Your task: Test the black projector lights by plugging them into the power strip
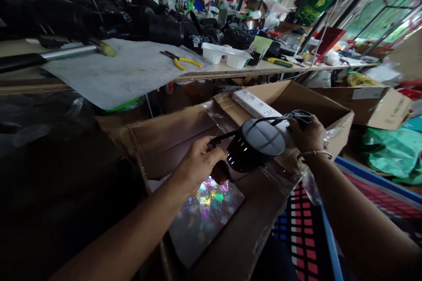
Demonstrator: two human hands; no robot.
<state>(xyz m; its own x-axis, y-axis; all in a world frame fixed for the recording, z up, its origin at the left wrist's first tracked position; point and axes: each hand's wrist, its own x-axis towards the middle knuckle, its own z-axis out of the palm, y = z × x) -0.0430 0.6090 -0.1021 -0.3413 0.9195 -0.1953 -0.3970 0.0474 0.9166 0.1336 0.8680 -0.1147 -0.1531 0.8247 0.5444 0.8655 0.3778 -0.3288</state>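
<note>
A round black projector light [255, 145] with a grey base hangs tilted over an opened cardboard box [260, 197]. My left hand [206, 158] is closed on its bracket at the left side. Coloured patterns, a green tree shape among them, shine on a pale sheet [198, 228] inside the box. My right hand [306, 134] is closed round a bundled black cable [298, 115] at the near end of a white power strip [255, 104]. Its fingertips are partly hidden, so whether a plug sits in the strip cannot be made out.
Behind stands a workbench with a grey cloth [132, 63], yellow-handled pliers [181, 59], white plastic tubs [235, 58] and a brush [66, 52]. Black lights crowd its back. A red, white and blue plastic basket [303, 232] stands at the lower right, near another carton [372, 105].
</note>
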